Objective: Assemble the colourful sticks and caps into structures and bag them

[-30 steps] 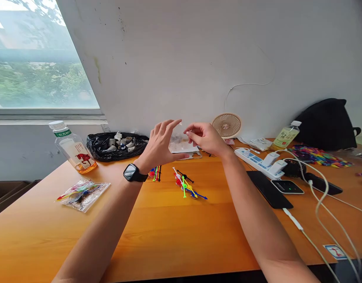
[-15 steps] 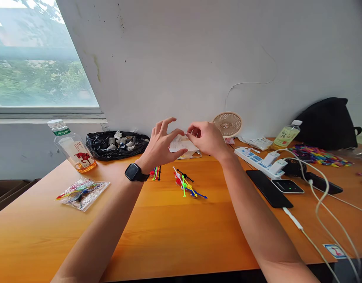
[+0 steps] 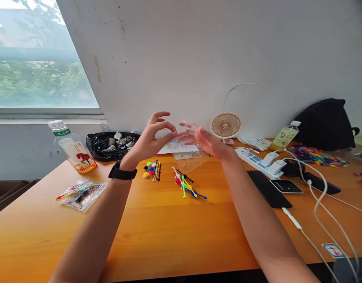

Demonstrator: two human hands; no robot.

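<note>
A clear plastic bag (image 3: 192, 160) hangs in the air above the table, its edge pinched between the thumb and forefinger of my left hand (image 3: 154, 137). My right hand (image 3: 209, 140) has its fingers spread; the clear film overlaps them, and I cannot tell whether they are inside the bag or behind it. Below lie several colourful plastic arrow spinners (image 3: 185, 184) in a loose pile. To their left are small round coloured pieces (image 3: 149, 170) and a row of thin coloured arrows (image 3: 156, 171).
A filled clear packet (image 3: 82, 193) and a drink bottle (image 3: 75, 151) are at left, near a black rubbish bag (image 3: 95, 145). Behind my hands lies white paper (image 3: 165, 149). A small fan (image 3: 226, 125), power strip (image 3: 257, 163), phone (image 3: 269, 188) and cables occupy the right.
My right hand has gone from a pinch to spread fingers against the clear film. My left hand has closed into a pinch and shifted left, uncovering the round pieces.
</note>
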